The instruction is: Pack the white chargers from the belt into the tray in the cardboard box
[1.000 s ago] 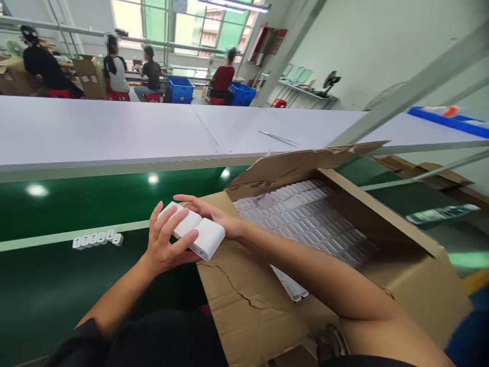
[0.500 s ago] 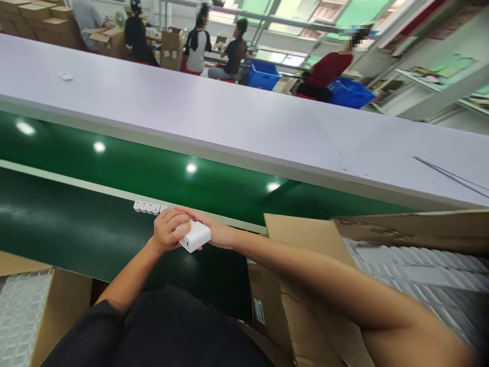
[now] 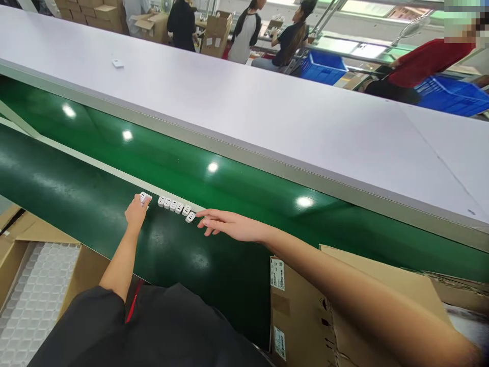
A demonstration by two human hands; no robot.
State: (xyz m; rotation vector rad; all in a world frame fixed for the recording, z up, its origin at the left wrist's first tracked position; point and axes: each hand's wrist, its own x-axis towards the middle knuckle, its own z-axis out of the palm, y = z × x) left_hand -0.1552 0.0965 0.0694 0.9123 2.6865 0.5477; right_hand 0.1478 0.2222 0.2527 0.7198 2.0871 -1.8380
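My left hand [image 3: 134,211] grips a white charger [image 3: 143,197] with port slots, at the far edge of the dark green work surface [image 3: 168,250]. Right of it, several similar white chargers [image 3: 173,205] stand side by side along the pale rail. The last one on the right, a white charger [image 3: 190,217], sits askew and nearer to me than the others. Just beside that one is my right hand [image 3: 229,224], fingers loosely stretched out and holding nothing; whether a fingertip touches the charger I cannot tell.
An open carton [image 3: 72,270] with clear plastic trays is at lower left. A labelled cardboard box [image 3: 294,306] stands at lower right under my right forearm. Beyond the green belt [image 3: 244,188] runs a white bench [image 3: 229,97] bearing a small white object [image 3: 118,63]. People sit behind it.
The large white charger held between both hands is now out of them both. My hands have parted, the left moving left to a charger, the right opening by the row's right end. The view has swung.
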